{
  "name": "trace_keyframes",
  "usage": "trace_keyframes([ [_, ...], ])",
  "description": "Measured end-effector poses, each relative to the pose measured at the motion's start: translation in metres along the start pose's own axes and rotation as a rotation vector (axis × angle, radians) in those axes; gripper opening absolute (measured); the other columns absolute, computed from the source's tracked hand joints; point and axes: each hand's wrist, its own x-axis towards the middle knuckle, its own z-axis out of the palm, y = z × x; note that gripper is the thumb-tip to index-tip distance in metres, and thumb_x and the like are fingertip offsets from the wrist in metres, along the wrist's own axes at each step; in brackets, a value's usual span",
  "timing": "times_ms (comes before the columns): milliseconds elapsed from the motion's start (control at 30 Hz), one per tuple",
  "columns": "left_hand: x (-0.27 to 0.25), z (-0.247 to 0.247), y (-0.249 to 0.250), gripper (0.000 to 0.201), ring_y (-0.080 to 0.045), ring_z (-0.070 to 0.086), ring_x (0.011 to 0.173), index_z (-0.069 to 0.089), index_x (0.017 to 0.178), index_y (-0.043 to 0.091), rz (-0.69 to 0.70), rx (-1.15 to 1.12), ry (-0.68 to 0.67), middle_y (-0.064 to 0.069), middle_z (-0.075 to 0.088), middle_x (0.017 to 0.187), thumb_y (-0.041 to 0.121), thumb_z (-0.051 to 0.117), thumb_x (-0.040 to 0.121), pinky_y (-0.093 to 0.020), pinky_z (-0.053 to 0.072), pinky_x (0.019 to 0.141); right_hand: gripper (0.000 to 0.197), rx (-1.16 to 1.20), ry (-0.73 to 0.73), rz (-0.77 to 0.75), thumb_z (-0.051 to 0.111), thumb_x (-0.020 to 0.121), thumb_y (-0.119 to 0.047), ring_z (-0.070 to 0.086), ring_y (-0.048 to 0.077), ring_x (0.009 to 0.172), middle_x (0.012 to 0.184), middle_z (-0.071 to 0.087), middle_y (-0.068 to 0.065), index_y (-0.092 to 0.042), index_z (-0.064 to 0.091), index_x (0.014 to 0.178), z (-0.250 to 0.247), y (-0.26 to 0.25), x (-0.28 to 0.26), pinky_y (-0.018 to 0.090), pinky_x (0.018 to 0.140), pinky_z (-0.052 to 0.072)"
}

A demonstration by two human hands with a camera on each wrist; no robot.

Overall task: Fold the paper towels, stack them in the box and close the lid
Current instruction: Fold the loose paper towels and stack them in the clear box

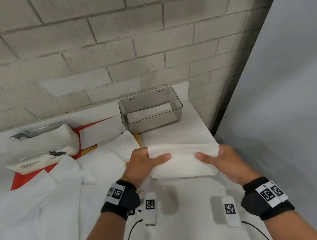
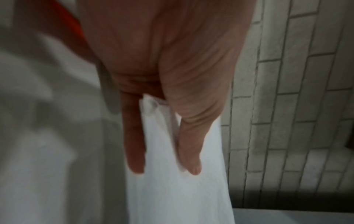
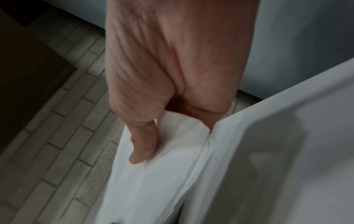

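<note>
Both hands, left (image 1: 145, 160) and right (image 1: 218, 159), pinch a folded towel (image 1: 183, 161) above the counter's (image 1: 180, 199) right edge; the box (image 1: 150, 109) at the far right corner seems to hold one towel, with loose towels (image 1: 51, 198) still unfolded and no lid in sight.

Head overhead; wrists close, shared towel (image 1: 183, 159).

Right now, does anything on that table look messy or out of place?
Yes. Loose paper towels lie rumpled and overlapping across the table's left side, covering part of a red sheet. The folded towel held between left hand and right hand looks tidy.
</note>
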Motion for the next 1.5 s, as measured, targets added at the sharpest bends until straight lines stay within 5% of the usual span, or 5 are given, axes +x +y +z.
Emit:
trace_keyframes([
  [267, -0.005, -0.076, 0.039, 0.022, -0.02, 0.07, 0.062, 0.081, 0.105, 0.005, 0.004, 0.075, 0.225, -0.011, 0.082, 0.093, 0.012, 0.085, 0.084, -0.025, 0.046, 0.039, 0.022, 0.05, -0.085, 0.033, 0.076, 0.092, -0.012, 0.077, 0.023, 0.094, 0.109, 0.08, 0.014, -0.005, 0.077, 0.113, 0.042, -0.024, 0.034, 0.03, 0.075, 0.062],
  [533, 0.056, -0.123, 0.095, 0.025, -0.017, 0.077, 0.074, 0.077, 0.11, 0.006, 0.157, 0.142, 0.519, -0.008, 0.08, 0.095, 0.019, 0.082, 0.09, -0.022, 0.059, 0.054, 0.039, -0.515, -0.129, -0.059, 0.093, 0.076, -0.028, 0.073, 0.008, 0.09, 0.105, 0.078, -0.011, -0.03, 0.078, 0.111, 0.077, -0.01, 0.046, 0.026, 0.081, 0.061],
  [867, 0.164, -0.071, 0.1, 0.02, -0.039, 0.078, 0.081, 0.067, 0.112, -0.01, -0.062, 0.064, 0.343, -0.022, 0.073, 0.108, -0.007, 0.071, 0.092, -0.042, 0.067, 0.073, 0.085, -1.222, -0.556, -0.226, 0.09, 0.071, -0.042, 0.045, 0.018, 0.119, 0.131, 0.053, -0.003, -0.026, 0.051, 0.145, 0.13, 0.02, 0.039, 0.032, 0.102, 0.043],
  [1200, 0.189, -0.068, 0.085, 0.043, -0.03, 0.077, 0.092, 0.056, 0.13, -0.013, -0.08, 0.365, 0.348, -0.025, 0.07, 0.118, -0.007, 0.068, 0.09, -0.041, 0.068, 0.07, 0.031, -1.217, -0.611, -0.187, 0.088, 0.077, -0.033, 0.049, 0.013, 0.089, 0.092, 0.063, -0.008, -0.021, 0.071, 0.101, 0.137, 0.015, 0.037, 0.031, 0.077, 0.046],
  [1500, 0.193, -0.057, 0.097, 0.027, -0.031, 0.066, 0.118, 0.066, 0.115, 0.001, -0.089, 1.168, 0.3, -0.014, 0.071, 0.121, 0.021, 0.059, 0.099, -0.033, 0.051, 0.1, 0.049, -0.907, -0.569, -0.025, 0.087, 0.079, -0.017, 0.057, 0.006, 0.075, 0.096, 0.064, -0.004, -0.023, 0.061, 0.119, 0.128, 0.015, 0.032, 0.016, 0.068, 0.046],
])
